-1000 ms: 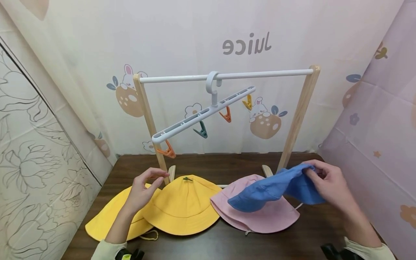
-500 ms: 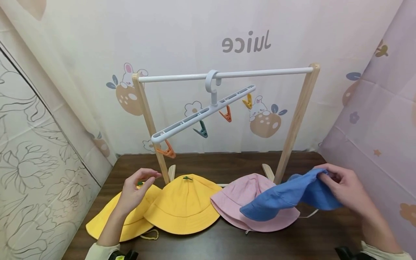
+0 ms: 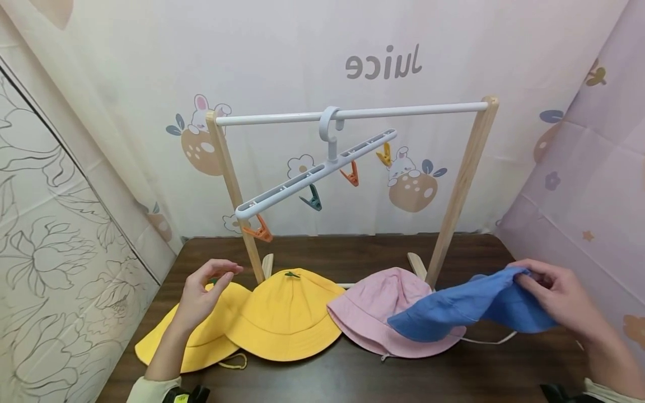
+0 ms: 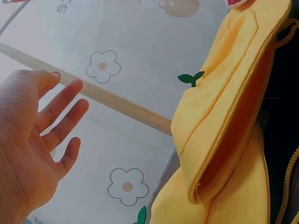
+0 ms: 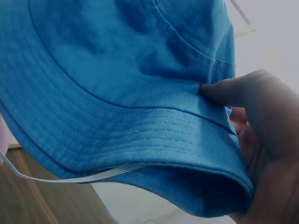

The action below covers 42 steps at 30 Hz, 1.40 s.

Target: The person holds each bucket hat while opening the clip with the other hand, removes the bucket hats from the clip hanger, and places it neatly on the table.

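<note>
My right hand [image 3: 564, 294] pinches a blue bucket hat [image 3: 458, 308] by its crown, thumb in front, as the right wrist view also shows. A white strap [image 5: 84, 179] hangs from the blue hat's brim. Part of a pink hat [image 3: 383, 313] on the table lies behind the blue one. My left hand [image 3: 201, 294] hovers above the leftmost yellow hat [image 3: 211, 336], fingers relaxed and apart, holding nothing. Beside that hat, overlapping it, sits another yellow hat [image 3: 287, 319] with a green sprout on top.
A wooden stand with a white rod [image 3: 413, 111] rises at the back of the dark table [image 3: 302, 386]. From the rod a white hanger [image 3: 312, 176] hangs at a slant, carrying orange clips [image 3: 259, 229], a green clip [image 3: 312, 198] and a yellow clip [image 3: 385, 155]. Printed curtains surround the table.
My right hand has carried the blue hat to the right, uncovering more of the pink hat. My left hand has drifted slightly left.
</note>
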Motion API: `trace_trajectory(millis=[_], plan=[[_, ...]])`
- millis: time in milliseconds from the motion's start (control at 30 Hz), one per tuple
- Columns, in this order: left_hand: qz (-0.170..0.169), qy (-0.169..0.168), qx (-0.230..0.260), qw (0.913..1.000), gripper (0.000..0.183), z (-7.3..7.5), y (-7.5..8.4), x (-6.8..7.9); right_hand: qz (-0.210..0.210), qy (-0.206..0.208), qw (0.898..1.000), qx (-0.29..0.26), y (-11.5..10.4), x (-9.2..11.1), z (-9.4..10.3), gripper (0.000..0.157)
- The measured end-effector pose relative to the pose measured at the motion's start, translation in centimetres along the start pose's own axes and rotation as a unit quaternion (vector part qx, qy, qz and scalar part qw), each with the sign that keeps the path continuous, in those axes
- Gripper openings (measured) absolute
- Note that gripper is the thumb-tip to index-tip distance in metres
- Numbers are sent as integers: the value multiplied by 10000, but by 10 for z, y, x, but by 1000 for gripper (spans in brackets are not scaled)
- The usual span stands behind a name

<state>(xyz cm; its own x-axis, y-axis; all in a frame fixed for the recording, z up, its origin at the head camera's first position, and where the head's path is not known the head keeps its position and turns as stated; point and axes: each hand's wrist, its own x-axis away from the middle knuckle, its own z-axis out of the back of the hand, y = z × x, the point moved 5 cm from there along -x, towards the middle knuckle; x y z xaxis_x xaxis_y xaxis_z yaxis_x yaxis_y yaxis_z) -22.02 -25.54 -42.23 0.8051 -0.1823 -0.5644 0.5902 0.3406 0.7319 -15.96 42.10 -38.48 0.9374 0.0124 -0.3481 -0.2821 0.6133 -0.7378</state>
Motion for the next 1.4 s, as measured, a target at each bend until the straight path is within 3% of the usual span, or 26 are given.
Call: trace_trajectory(millis=[367, 633, 833, 1067, 1200, 1400], plan=[[134, 137, -139, 9997, 23, 11, 4, 1, -78, -330, 9994, -100, 14, 12, 18, 47], [298, 215, -257, 9990, 23, 21, -2, 6, -540, -706, 9958, 205, 27, 11, 22, 43], [403, 201, -297, 9985, 22, 25, -8, 11, -923, -992, 9884, 687, 40, 7, 20, 30], [544, 158, -327, 9979, 21, 26, -10, 14, -904, -1363, 9787, 1239, 55, 2, 14, 17], [579, 146, -331, 9977, 20, 26, -10, 14, -764, -1556, 9726, 1547, 65, -6, 11, 15], [612, 157, -413, 9971, 20, 25, -13, 15, -1085, -2049, 9574, 1724, 83, -16, 5, 26]])
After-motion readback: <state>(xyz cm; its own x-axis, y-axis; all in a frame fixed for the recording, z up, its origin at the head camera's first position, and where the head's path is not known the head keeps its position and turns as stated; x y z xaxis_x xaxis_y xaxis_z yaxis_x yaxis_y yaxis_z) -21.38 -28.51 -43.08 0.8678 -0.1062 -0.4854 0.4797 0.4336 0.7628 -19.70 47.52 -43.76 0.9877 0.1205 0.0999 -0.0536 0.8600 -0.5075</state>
